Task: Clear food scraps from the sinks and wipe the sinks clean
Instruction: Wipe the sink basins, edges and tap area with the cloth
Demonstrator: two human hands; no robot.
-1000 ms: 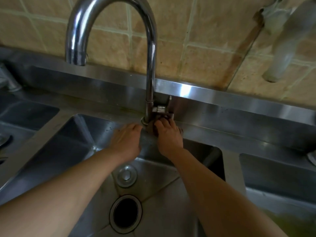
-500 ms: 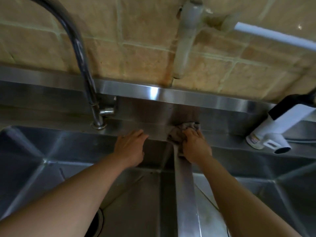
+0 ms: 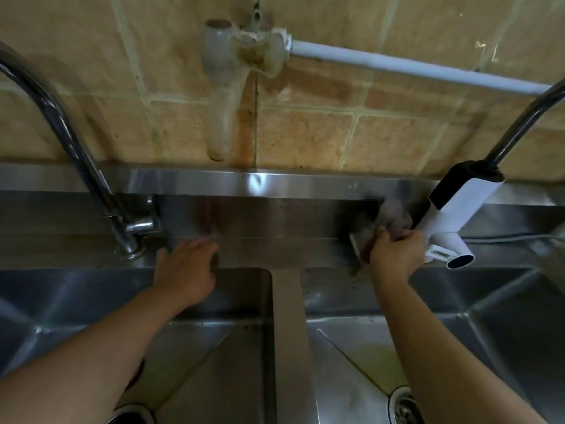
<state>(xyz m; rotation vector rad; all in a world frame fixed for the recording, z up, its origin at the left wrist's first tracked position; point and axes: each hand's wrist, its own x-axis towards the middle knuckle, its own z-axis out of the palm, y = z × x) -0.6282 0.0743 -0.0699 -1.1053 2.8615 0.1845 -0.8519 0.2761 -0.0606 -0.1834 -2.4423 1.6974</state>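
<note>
Two steel sinks lie side by side, the left sink and the right sink, split by a narrow divider. My right hand grips a grey-brown cloth against the back ledge, just left of the white faucet heater. My left hand rests with its fingers spread on the back rim of the left sink, right of the chrome faucet base. A yellowish film stains the right sink's floor above its drain.
A chrome gooseneck faucet rises at left. A dirty plastic tap and white pipe hang on the tiled wall. A dark spout arcs up at right. The left sink's drain shows at the bottom edge.
My right hand slid the cloth rightward along the back ledge, from the chrome faucet base past the divider to beside the white faucet heater. My left hand stays on the left sink's rim.
</note>
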